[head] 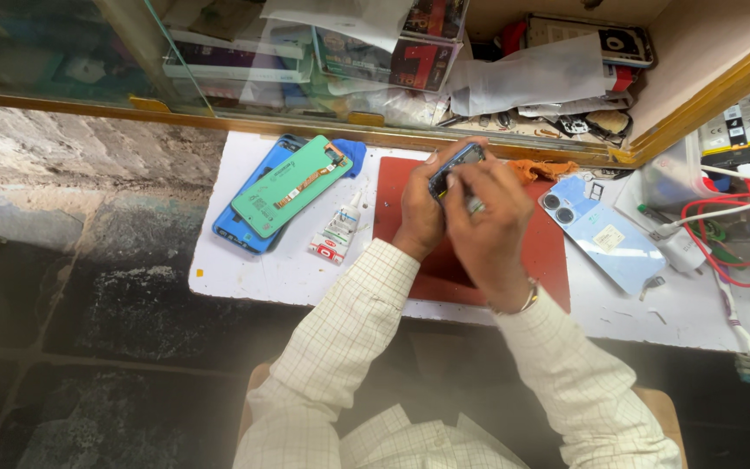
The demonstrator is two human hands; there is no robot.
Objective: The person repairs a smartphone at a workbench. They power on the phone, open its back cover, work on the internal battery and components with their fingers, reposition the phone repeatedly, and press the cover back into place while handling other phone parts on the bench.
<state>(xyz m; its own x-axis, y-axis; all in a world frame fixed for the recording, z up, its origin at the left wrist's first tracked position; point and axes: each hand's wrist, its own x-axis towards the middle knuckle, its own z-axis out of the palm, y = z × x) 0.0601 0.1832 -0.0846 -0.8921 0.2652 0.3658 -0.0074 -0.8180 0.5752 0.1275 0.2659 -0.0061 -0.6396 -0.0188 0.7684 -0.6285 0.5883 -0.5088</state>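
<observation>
My left hand (420, 201) holds a dark phone body (457, 166) tilted up above a red work mat (542, 252). My right hand (490, 227) is closed over the phone's lower part, its fingertips pressed on the phone; whether they pinch a small part I cannot tell. Both sleeves are pale checked cloth.
On the white bench lie a green display panel (292, 185) on a blue phone frame (234, 227), a small glue bottle (338, 231), a light blue back cover (605, 236), an orange cloth (540, 168), and red and white cables (722, 234). A glass cabinet (375, 52) stands behind.
</observation>
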